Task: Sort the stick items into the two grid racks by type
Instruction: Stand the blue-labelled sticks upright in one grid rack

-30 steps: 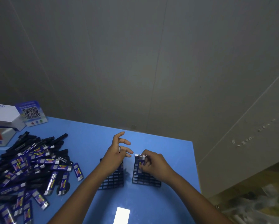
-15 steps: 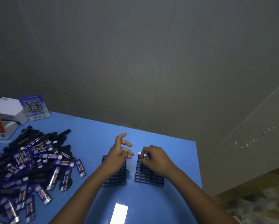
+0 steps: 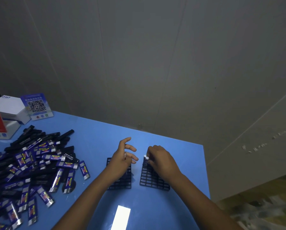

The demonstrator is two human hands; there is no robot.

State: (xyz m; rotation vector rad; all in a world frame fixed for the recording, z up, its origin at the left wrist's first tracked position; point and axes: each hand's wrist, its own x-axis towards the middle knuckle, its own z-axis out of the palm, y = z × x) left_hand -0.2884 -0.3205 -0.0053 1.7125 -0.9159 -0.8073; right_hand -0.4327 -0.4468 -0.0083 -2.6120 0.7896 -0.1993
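Observation:
Two black grid racks lie side by side on the blue table (image 3: 95,136): the left rack (image 3: 122,183) and the right rack (image 3: 153,179). My right hand (image 3: 162,161) pinches a purple stick with a white cap (image 3: 145,158) at the far left corner of the right rack, the stick standing in a cell. My left hand (image 3: 122,161) rests on the left rack with its fingers spread and holds nothing. A big pile of sticks (image 3: 31,165), black ones and purple-labelled ones, lies to the left.
White and red boxes (image 3: 4,117) and a QR-code card (image 3: 37,106) stand at the far left corner. The table's right edge (image 3: 206,171) runs close to the right rack. A grey wall rises behind the table.
The purple stick has sunk lower into the right rack under my right hand. My left hand stays on the left rack. The camera has shifted slightly.

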